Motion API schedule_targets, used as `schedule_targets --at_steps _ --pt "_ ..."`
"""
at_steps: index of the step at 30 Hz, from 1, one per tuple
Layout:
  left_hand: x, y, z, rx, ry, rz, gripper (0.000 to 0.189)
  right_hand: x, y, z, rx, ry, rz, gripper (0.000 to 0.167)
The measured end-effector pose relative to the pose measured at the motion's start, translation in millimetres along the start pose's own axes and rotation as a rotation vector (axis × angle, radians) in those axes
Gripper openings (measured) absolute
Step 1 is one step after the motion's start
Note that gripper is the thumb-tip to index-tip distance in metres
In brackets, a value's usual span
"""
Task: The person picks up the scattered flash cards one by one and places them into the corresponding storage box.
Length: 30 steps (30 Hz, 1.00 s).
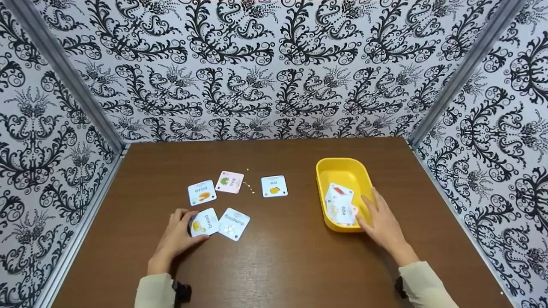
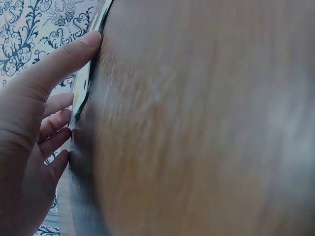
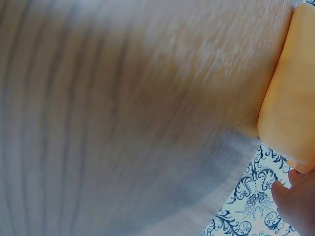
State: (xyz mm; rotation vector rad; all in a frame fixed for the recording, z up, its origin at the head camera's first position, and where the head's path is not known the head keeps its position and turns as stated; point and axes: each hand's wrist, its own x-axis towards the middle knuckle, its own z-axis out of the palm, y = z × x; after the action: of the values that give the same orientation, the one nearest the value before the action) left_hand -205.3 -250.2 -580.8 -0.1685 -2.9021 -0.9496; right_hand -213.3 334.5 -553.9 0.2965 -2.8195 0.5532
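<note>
My left hand (image 1: 177, 233) pinches the bread card (image 1: 204, 223) between thumb and fingers, by its left and near edges. In the left wrist view the thumb (image 2: 74, 56) lies along the edge of this card, seen almost side-on. The dumpling card (image 1: 233, 224) lies right beside it. At the right, my right hand (image 1: 385, 222) is over the right rim of a yellow basket (image 1: 342, 167), thumb and fingers spread apart. An egg card (image 1: 343, 211) and a few others lie inside that basket. The right wrist view shows the basket's outer wall (image 3: 290, 98) next to the fingers.
Behind the left hand lie a pizza card (image 1: 202, 192) and a frog card (image 1: 230, 182). A pie card (image 1: 274, 186) sits between these and the basket. Patterned panels (image 1: 257, 85) close off the back and sides of the brown table (image 1: 278, 265).
</note>
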Motion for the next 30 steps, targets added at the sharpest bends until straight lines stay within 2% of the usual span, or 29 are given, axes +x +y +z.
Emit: schedule_targets --at_steps 9,19,30 --pt "3.1 4.6 -2.7 -0.048 0.009 -0.018 0.082 -0.5 -1 0 0.001 0.017 -0.012 0.06" --pt "11.7 27.8 -10.9 -0.025 -0.003 -0.034 0.084 -0.3 0 0 0.008 -0.01 0.013 0.061" --pt "24.3 62.4 -16.5 -0.003 0.074 0.082 0.079 0.2 0 0 0.011 0.002 0.002 0.06"
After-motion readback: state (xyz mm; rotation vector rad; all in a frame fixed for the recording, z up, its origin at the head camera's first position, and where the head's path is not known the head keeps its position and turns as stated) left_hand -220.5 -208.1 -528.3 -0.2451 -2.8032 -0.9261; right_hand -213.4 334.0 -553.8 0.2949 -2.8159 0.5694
